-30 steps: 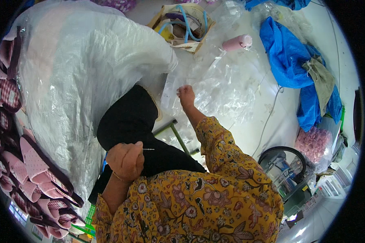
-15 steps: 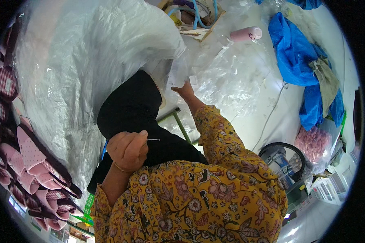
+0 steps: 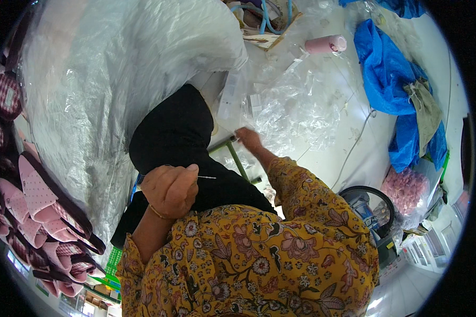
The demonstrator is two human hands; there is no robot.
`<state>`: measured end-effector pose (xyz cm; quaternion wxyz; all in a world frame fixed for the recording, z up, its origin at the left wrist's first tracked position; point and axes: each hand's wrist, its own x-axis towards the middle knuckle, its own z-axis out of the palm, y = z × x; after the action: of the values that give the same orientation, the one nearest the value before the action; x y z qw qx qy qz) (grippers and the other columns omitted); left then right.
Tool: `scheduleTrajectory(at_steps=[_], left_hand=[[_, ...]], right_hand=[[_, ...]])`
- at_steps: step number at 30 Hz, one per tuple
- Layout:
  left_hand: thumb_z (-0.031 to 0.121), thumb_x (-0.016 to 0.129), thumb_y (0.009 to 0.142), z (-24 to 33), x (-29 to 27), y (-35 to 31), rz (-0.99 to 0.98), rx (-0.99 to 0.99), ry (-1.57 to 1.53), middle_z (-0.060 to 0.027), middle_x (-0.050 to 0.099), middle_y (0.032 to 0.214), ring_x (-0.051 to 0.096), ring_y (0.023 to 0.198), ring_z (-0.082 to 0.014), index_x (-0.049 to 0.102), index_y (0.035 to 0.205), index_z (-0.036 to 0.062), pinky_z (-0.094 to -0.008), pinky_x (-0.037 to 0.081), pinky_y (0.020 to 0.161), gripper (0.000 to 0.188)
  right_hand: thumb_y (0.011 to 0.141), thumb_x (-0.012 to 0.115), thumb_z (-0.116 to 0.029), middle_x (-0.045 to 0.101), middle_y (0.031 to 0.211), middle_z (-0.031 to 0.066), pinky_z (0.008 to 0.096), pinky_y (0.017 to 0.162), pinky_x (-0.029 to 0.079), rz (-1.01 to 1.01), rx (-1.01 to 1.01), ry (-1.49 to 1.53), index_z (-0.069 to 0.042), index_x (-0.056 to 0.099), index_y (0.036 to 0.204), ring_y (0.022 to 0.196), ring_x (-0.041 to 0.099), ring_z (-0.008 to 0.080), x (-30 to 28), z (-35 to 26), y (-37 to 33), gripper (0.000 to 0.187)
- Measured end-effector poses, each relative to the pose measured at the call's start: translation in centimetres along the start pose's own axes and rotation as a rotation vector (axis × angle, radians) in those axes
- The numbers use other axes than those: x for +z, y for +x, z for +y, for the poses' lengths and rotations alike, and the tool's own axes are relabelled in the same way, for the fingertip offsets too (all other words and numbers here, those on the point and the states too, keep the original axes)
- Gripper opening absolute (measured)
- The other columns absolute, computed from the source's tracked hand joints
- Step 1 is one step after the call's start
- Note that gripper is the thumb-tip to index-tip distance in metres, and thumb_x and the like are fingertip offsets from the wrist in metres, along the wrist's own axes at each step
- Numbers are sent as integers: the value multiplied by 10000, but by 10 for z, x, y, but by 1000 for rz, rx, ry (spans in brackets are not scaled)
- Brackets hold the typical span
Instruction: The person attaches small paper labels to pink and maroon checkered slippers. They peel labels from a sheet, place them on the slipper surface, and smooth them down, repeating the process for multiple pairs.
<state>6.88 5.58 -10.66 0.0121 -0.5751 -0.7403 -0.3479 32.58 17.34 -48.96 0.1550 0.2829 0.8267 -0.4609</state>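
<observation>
My left hand [image 3: 169, 190] is closed in front of my body, over my black-clad leg. A thin whitish stick [image 3: 207, 177] pokes out past its thumb, pointing right; its other end is hidden in the fist. My right hand [image 3: 249, 140] reaches low beside the dark green metal frame [image 3: 237, 161]; its fingers are small and blurred, and I cannot tell whether it holds anything. Just beyond it, clear plastic bags [image 3: 296, 113] lie spread on the white floor, with a small white card [image 3: 255, 104] among them.
A large translucent plastic sheet [image 3: 90, 105] bulges up on the left, beside stacked pink slippers [image 3: 39, 195]. Farther off are a pink bottle [image 3: 325, 44] and an open box [image 3: 269, 34]. Blue tarpaulin [image 3: 381, 68], a cable [image 3: 354, 148] and a fan-like machine [image 3: 373, 211] are on the right.
My right hand has drawn back from the plastic bags and white card toward me, to beside the green frame. My left hand still grips the stick, shifted slightly right and up.
</observation>
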Motion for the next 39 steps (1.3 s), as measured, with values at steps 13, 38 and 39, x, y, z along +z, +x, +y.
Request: scheduleTrajectory(at_steps=[13, 38, 39], left_hand=[[89, 656, 803, -2, -4, -6, -24, 9, 43, -12, 601, 816, 582, 603, -145, 640, 1069, 95, -279, 492, 506, 267], [87, 662, 808, -3, -9, -10, 47, -21, 13, 7, 578, 842, 580, 623, -114, 658, 1059, 130, -245, 486, 507, 254], [80, 653, 817, -3, -10, -10, 40, -13, 10, -7, 581, 838, 579, 618, -137, 649, 1055, 113, -266, 476, 500, 241]], right_hand=[[889, 617, -335, 657, 1063, 159, 441, 883, 485, 381, 386, -58, -76, 550, 1237, 1028, 624, 332, 17, -42, 106, 440], [779, 686, -427, 568, 1253, 206, 412, 1033, 415, 506, 535, 396, -35, 486, 1311, 1221, 507, 372, 38, -4, 132, 691], [787, 676, -428, 566, 1239, 194, 412, 1028, 419, 399, 477, 335, -56, 497, 1296, 1204, 514, 367, 32, -2, 130, 655]])
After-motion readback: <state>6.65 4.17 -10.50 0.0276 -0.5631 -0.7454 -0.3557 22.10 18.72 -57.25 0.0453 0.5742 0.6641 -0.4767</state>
